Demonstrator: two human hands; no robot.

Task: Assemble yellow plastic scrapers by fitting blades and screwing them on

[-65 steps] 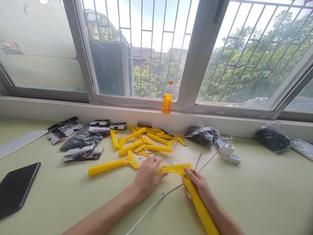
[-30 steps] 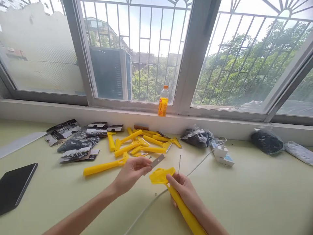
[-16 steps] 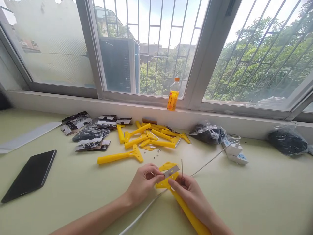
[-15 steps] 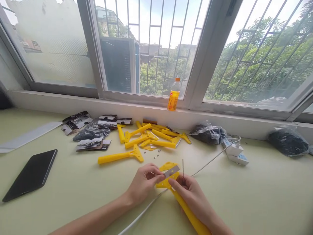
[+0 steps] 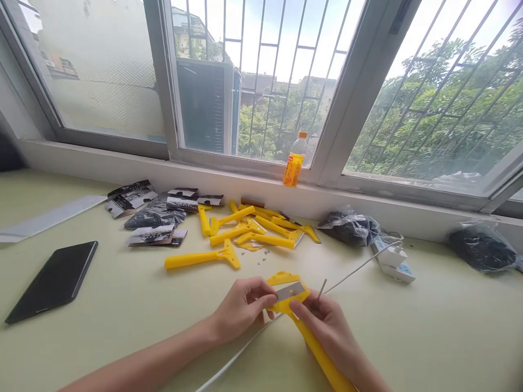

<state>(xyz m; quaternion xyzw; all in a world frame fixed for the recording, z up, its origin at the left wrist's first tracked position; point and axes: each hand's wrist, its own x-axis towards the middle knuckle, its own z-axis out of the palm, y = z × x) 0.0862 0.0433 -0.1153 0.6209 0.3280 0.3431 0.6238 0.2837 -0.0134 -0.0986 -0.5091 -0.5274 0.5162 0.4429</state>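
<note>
My left hand (image 5: pixel 245 307) is closed, its thumb and fingers pinching the left end of a flat metal blade (image 5: pixel 289 291). That blade lies over the head of a yellow scraper (image 5: pixel 316 348), with a hole in it showing yellow beneath. Around the scraper's neck my right hand (image 5: pixel 327 321) is closed, its thumb on the head. A thin metal rod (image 5: pixel 322 287), perhaps a screwdriver shaft, sticks up from the same hand; its lower part is hidden. A loose yellow blade cover (image 5: pixel 281 276) shows at the head's far edge.
Small screws (image 5: pixel 265 256) lie beyond my hands, near a single scraper (image 5: pixel 196 260) and a pile of yellow scrapers (image 5: pixel 269 239). Card packaging (image 5: pixel 151 235), a black tablet-like slab (image 5: pixel 53 280), a bottle (image 5: pixel 294 163), a power strip (image 5: pixel 394 261) and a white cable (image 5: pixel 241 351) are around.
The blade has come down flatter onto the scraper's head, held by my left hand. The rod in my right hand has tilted to the right. The view has shifted slightly.
</note>
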